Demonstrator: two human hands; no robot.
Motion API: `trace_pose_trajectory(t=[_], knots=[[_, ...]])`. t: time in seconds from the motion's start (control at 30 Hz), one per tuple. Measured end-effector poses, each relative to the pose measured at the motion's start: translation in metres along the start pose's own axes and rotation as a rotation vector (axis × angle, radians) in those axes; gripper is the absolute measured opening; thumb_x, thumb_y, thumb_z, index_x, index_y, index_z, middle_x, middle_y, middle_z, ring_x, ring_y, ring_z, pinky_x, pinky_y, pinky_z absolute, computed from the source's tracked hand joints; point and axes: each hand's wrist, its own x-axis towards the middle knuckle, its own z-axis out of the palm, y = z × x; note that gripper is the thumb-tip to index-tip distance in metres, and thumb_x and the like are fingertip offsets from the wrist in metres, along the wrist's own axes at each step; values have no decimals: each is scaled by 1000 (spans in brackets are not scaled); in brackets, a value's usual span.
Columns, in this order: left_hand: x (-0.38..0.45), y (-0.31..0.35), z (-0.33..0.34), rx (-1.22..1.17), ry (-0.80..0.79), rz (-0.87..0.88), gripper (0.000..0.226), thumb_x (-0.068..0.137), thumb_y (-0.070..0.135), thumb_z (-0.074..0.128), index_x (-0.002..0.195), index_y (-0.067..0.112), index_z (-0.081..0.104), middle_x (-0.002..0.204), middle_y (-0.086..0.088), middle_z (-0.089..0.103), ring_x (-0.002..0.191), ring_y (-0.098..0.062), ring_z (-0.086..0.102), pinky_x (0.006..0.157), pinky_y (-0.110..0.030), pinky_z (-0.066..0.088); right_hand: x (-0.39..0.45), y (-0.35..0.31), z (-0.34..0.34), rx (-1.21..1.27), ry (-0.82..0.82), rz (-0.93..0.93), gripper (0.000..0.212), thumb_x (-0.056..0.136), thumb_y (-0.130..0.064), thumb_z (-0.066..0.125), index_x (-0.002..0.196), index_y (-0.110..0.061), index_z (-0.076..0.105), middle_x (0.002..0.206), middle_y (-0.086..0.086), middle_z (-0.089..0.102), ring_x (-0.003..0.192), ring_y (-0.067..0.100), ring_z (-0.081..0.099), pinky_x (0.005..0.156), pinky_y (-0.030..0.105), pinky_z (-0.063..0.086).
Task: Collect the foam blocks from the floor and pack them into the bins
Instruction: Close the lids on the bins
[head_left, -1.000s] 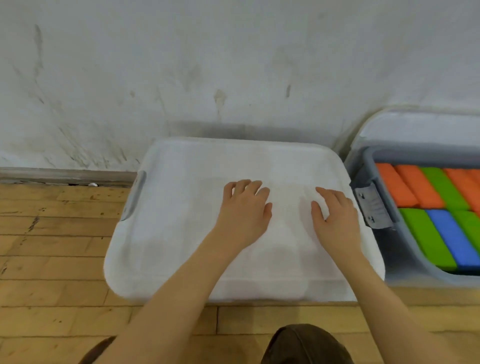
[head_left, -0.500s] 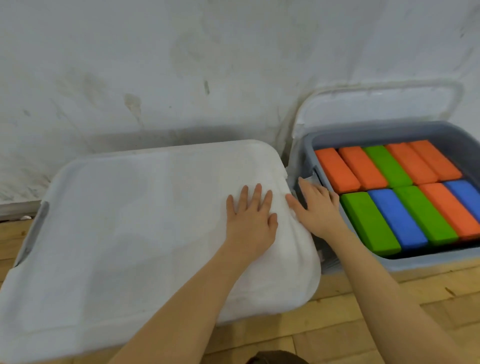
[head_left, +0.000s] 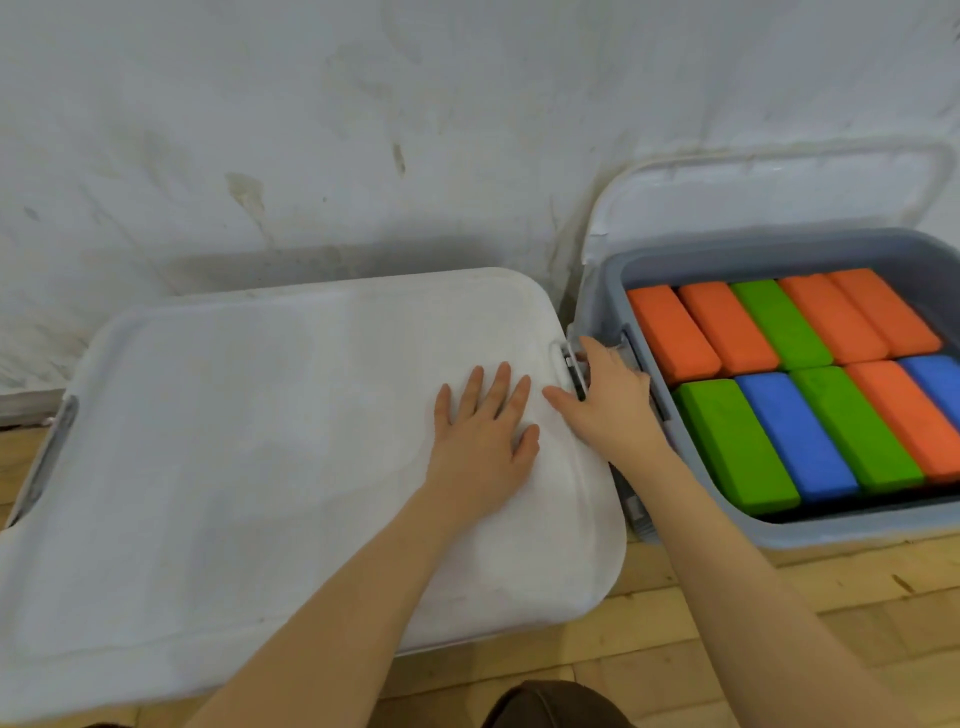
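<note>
Foam blocks (head_left: 789, 384) sit packed flat in the open grey bin (head_left: 852, 525) at right, two rows: back row orange, orange, green, orange, orange; front row green, blue, green, orange, blue, all side by side and touching. Bin stands on the wood floor (head_left: 779, 613) against the white wall (head_left: 363, 130); its white lid (head_left: 769, 192) leans upright behind it against that wall. Just left of it, a second bin is covered by a white lid (head_left: 249, 447), grey handle (head_left: 44, 457) showing at the far left edge. Left hand (head_left: 480, 441) lies flat on that lid near its right side, fingers straight and slightly spread, grip released, pressing palm-down. Right hand (head_left: 610, 410) is at the lid's right edge, in the gap between the two bins, thumb on the lid top, fingers reaching over the grey latch (head_left: 571, 374); they look relaxed, nothing clearly clamped, though fingertips are partly hidden. Both forearms are bare. A dark brown knee (head_left: 556, 706) shows at the bottom edge.
</note>
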Motion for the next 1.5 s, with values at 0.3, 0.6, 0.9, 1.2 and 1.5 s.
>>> trace_pose_trajectory(t=[0.3, 0.6, 0.9, 1.2, 1.5], knots=[[1, -15, -14, -173, -54, 27, 55, 98, 39, 37, 149, 27, 19, 158, 9, 5, 145, -12, -4, 114, -36, -9, -27, -10, 11, 75, 110, -7, 44, 91, -21, 57, 132, -8, 49, 109, 10, 64, 100, 24, 60, 86, 33, 48], [-4, -28, -24, -94, -53, 99, 53, 99, 40, 33, 149, 31, 18, 158, 9, 7, 145, -12, 1, 114, -35, -1, -31, -31, 6, -231, 88, 48, 29, 95, -22, 46, 122, -14, 53, 105, 6, 61, 97, 27, 58, 68, 34, 44], [-62, -65, -104, -180, 273, 161, 42, 98, 30, 40, 138, 19, 44, 146, -1, 39, 133, -22, 33, 106, -35, 18, -88, -115, -17, -164, 338, -29, 35, 96, -29, 50, 127, -15, 58, 129, 1, 56, 115, 21, 54, 86, 33, 47], [-63, -45, -156, -215, 465, 437, 42, 89, 31, 40, 113, 7, 65, 112, -10, 66, 98, -33, 62, 86, -44, 42, -110, -134, -91, -250, 469, 10, 24, 94, -25, 51, 109, -14, 66, 101, 4, 65, 90, 24, 59, 71, 36, 47], [63, 97, -112, -210, 420, 251, 37, 96, 31, 43, 129, 17, 54, 133, -3, 53, 118, -26, 47, 100, -36, 29, -10, 35, -173, -208, 480, -53, 30, 91, -22, 57, 118, -12, 65, 113, 9, 65, 102, 29, 60, 86, 37, 45]])
